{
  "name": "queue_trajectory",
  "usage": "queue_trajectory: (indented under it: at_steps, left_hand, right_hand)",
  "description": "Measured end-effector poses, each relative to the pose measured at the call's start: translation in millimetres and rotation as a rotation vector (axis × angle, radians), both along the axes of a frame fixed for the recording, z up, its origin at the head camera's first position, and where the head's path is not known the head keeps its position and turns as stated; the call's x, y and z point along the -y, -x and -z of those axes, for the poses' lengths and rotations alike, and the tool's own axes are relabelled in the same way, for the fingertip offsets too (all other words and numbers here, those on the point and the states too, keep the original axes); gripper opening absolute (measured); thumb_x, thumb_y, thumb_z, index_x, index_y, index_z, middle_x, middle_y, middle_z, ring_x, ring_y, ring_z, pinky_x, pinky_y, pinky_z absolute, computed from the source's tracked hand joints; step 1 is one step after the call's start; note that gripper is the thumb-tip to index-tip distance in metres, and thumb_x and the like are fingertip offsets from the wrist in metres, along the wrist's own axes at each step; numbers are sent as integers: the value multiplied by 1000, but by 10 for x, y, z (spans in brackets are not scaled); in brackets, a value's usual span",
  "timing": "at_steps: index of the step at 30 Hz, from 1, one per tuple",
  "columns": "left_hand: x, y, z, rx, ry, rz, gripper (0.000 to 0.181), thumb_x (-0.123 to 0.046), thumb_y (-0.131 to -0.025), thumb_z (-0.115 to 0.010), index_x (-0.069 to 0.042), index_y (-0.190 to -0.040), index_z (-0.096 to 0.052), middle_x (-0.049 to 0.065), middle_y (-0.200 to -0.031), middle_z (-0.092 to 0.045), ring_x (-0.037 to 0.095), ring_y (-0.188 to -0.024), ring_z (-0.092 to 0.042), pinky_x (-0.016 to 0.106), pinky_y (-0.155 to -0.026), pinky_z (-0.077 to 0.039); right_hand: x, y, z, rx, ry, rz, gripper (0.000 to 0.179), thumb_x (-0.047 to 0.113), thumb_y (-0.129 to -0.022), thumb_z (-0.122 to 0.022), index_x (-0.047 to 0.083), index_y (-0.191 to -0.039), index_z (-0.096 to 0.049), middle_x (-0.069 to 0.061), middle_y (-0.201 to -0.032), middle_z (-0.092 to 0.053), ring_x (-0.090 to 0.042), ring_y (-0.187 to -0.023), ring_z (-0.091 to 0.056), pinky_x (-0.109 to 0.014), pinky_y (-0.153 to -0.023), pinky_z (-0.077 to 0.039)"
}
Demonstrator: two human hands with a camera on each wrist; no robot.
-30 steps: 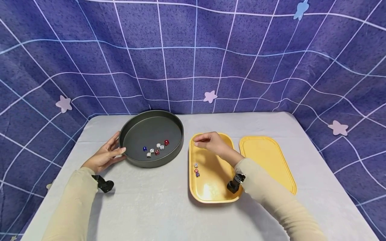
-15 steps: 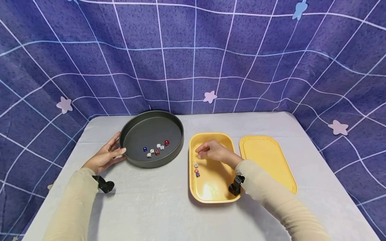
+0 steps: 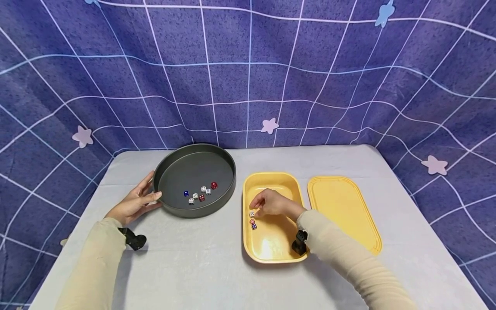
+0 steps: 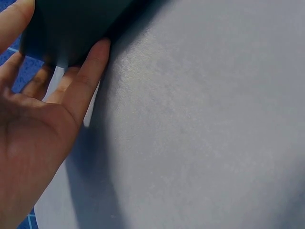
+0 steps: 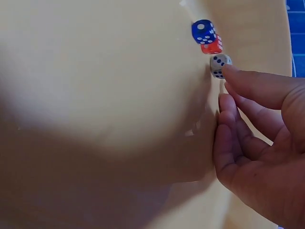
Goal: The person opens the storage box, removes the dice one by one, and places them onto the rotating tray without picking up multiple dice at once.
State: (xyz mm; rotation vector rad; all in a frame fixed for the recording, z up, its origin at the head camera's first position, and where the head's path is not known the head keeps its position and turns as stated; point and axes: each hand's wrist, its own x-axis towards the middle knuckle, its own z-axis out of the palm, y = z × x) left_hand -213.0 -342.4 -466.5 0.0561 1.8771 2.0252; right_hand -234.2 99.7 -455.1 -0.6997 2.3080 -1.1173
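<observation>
My left hand [image 3: 133, 200] holds a round dark pan [image 3: 229, 193] at its left side, thumb over the rim and fingers on the outer wall. In the left wrist view, those fingers [image 4: 86, 81] lie against the pan's dark wall [image 4: 71, 28]. Inside the pan lie a blue die [image 3: 186, 193], red dice [image 3: 214, 185] and several white dice [image 3: 203, 189]. Over a yellow tray [image 3: 277, 254], my right hand [image 3: 273, 202] has its thumb tip at a white die [image 5: 219, 61]. A red die [image 5: 213, 45] and a blue die [image 5: 204, 32] sit beside it. Whether the thumb touches is unclear.
A flat yellow lid [image 3: 342, 206] lies right of the tray. Everything stands on a pale cloth-covered table [image 3: 186, 262]. A purple grid-patterned curtain [image 3: 232, 82] closes off the back and sides.
My right hand has come down from the tray's far left part toward the near side, reaching the white die. The left hand and the dice have stayed put.
</observation>
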Motion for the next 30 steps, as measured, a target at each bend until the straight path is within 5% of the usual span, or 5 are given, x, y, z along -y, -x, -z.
queue_trajectory:
  at_steps: [13,30]
  left_hand:
    - [-15,-14,-12,-10,11,4,89,-2,-97,-53,-29,-154,10,13,-158,21,43,-142,10,37,-96,-51]
    - [-11,-3,0,-2,-5,0,90,-2,-96,-53,-30,-154,10,14,-157,22,43,-141,12,39,-97,-50]
  right_hand:
    - [48,-53,-18,-138,-89,-50,16,-1,-71,-80,2,-85,-74,1,-73,-64,-3,-68,-49,-15,-65,-44]
    - [8,-15,-143,-69,-43,-7,11,-1,-75,-75,-1,-86,-73,-3,-73,-69,-5,-65,-58,-18,-64,-52]
